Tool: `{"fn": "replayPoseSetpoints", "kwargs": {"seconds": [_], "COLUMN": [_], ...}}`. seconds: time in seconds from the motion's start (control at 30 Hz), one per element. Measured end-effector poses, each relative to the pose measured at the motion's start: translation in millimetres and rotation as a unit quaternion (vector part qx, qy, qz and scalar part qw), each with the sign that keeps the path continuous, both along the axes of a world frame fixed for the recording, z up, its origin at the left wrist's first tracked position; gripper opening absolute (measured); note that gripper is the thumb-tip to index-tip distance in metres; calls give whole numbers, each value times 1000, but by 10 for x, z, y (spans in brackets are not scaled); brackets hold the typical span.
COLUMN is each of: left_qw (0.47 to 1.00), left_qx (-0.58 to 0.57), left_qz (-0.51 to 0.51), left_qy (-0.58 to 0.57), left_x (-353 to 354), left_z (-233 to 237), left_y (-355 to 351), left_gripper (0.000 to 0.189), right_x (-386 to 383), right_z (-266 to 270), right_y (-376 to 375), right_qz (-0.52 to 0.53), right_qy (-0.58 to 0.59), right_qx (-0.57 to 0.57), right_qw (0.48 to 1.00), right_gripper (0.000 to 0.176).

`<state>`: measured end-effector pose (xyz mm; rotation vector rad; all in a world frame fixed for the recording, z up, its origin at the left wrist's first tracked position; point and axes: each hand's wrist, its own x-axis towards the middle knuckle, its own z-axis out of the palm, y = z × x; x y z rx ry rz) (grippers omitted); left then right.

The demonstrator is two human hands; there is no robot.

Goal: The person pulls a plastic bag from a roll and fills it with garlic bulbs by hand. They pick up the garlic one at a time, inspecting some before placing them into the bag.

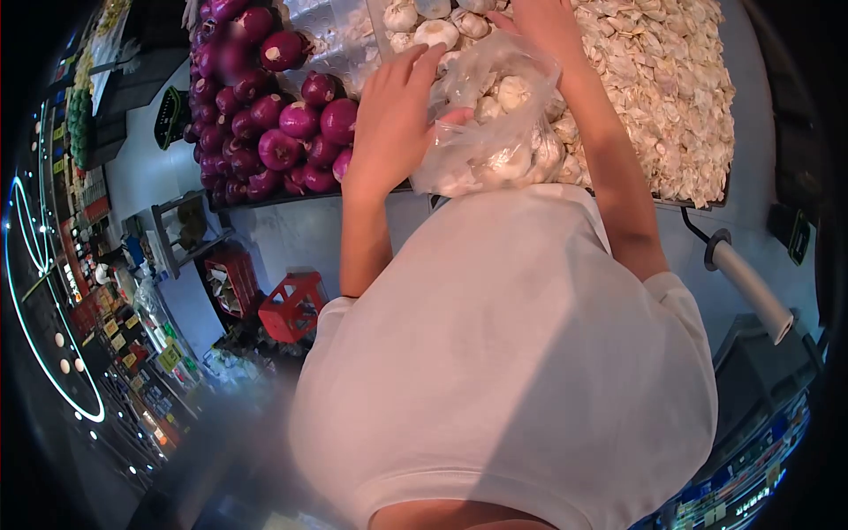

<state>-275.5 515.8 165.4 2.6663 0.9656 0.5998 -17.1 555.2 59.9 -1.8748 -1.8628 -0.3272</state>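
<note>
At the front edge of the produce stand, I am seeing one clear plastic bag (495, 132) resting against the counter lip, just above the person's white shirt (503, 353).

- Bag: thin, crinkled, glossy film, slumping and bulging at the bottom. White garlic bulbs (512, 161) are showing through it; I am counting at least five, and those deeper in are blurring together.
- Left hand (393, 115): it is pressing on the bag's left side, fingers stretched up along the film and the thumb pinching into it, so the hand is clamped on the bag.
- Right hand (541, 22): it is reaching over the bag's open top at the frame's upper edge. Its fingers are cut off, so I cannot tell whether they are spread or closed.
- Loose bulbs (437, 31): about five are lying on the display just beyond the bag.
- Papery garlic pile (662, 79): it is filling the right-hand bin, too many pieces to count.
- Red onions (265, 115): a heap is sitting to the left of the left hand, well over twenty.
- Red crates (291, 305): two are standing on the floor below the onions.
- One white roll (746, 284) is sticking out on a holder at the right.
</note>
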Motion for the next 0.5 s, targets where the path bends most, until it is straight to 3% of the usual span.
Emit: {"fn": "replayPoseSetpoints", "kwargs": {"seconds": [0.07, 0.17, 0.37, 0.5], "left_qw": [993, 993, 996, 966], "left_qx": [-103, -88, -56, -127], "left_qz": [-43, -76, 61, 148], "left_qy": [41, 31, -33, -169], "left_x": [54, 157, 271, 271], "left_z": [-103, -338, -502, -401], "left_y": [-19, -56, 19, -10], "left_gripper": [71, 57, 19, 28], "right_x": [-24, -59, -106, -128], "right_z": [34, 150, 231, 305], "right_y": [91, 160, 165, 122], "right_qz": [62, 154, 190, 200], "right_qy": [-4, 12, 28, 29], "right_qx": [45, 48, -4, 0], "right_qw": [997, 987, 981, 979], "right_gripper": [50, 49, 41, 40]}}
